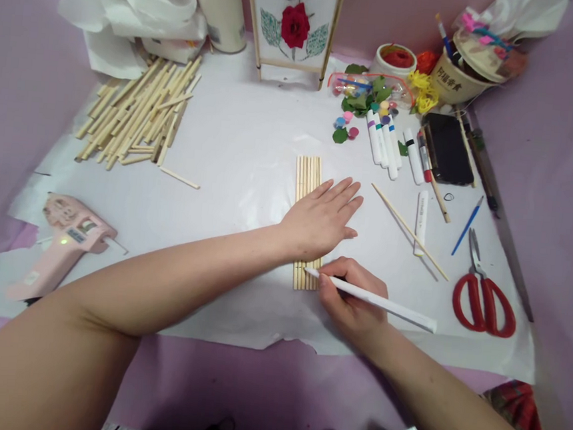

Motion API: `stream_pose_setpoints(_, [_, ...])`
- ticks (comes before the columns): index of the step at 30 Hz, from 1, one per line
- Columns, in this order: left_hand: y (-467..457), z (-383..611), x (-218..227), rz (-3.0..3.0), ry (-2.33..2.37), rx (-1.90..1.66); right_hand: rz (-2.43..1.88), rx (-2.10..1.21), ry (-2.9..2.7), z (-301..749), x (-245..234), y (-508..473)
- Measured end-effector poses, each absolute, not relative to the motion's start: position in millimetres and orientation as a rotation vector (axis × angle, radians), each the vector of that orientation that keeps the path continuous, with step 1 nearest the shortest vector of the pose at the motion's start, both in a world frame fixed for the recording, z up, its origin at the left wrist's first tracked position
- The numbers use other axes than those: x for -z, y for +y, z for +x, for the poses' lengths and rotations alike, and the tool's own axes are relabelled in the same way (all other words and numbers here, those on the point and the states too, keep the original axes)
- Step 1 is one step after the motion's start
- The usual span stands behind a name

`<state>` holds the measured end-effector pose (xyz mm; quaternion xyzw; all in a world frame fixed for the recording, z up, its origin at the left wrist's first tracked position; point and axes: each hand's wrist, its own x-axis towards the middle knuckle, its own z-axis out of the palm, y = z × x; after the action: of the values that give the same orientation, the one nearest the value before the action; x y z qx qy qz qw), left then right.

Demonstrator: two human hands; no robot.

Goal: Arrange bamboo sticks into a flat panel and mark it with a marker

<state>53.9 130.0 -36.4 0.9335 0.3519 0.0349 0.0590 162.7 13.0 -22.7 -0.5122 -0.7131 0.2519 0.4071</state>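
Note:
My left hand lies flat, fingers stretched out, pressing on a row of several wooden sticks laid side by side on white paper. My right hand is closed around a white marker pen. Its tip touches the near end of the stick row, just below my left hand.
A heap of loose wooden sticks lies far left, a pink glue gun near left. Right of the hands are a long thin stick, a pen cap, markers, a black phone, red scissors, a flower-painted panel.

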Motion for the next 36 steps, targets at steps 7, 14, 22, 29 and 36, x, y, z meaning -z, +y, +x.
stream_pose_setpoints(7, [130.1,54.2,35.7,2.82,1.066,-0.109,-1.291,-0.604,-1.823,161.4,22.4,15.9])
stream_pose_setpoints(14, [130.1,53.6,35.7,2.82,1.061,-0.121,-1.271,-0.602,-1.827,160.9,23.2,15.9])
stream_pose_setpoints(22, [130.5,53.7,34.8,2.834,1.064,-0.111,-1.257,-0.581,-1.805,160.7,23.5,17.5])
stream_pose_setpoints(29, [130.7,53.7,37.2,2.863,1.07,-0.115,-1.258,-0.583,-1.807,159.4,22.3,17.9])
stream_pose_setpoints(36, [130.2,52.6,36.3,2.874,1.065,-0.124,-1.277,-0.572,-1.82,159.5,21.2,18.2])
